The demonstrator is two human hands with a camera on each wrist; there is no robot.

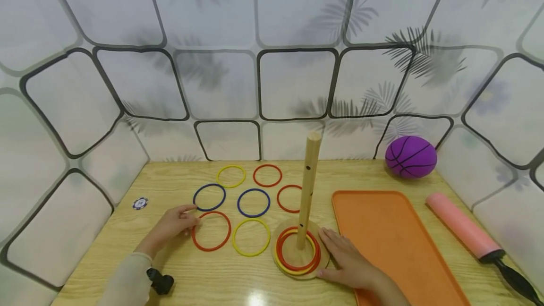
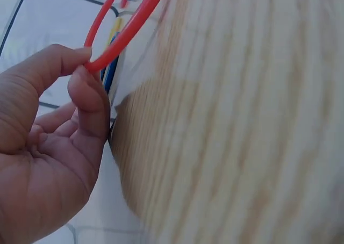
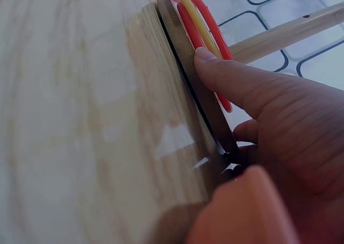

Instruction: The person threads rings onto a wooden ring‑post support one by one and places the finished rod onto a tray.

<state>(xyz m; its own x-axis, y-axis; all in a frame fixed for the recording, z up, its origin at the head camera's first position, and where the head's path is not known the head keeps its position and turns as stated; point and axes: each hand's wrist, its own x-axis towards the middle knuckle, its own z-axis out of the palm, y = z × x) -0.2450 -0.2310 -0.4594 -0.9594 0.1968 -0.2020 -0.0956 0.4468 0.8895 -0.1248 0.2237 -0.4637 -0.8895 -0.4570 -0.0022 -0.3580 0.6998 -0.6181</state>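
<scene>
Pickup, I judge — left fingers point(image 2: 88, 101) pinch centre-left red ring point(image 2: 127, 36), right fingers point(image 3: 231, 77) grip base point(image 1: 293, 254); next needs lifting over post point(image 1: 309, 183).

Wooden post point(image 1: 309, 183) stands between loose rings point(image 1: 238, 202) and orange tray point(image 1: 382, 225); room above rings.

Small number, apparently 10, on the blue-and-white round chip point(image 1: 140, 203).

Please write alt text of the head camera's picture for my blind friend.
A person's left hand pinches a red ring at a wooden table; the right hand touches the round base of a wooden post encircled by rings. Six loose rings, an orange tray and a purple ball lie nearby.
</scene>
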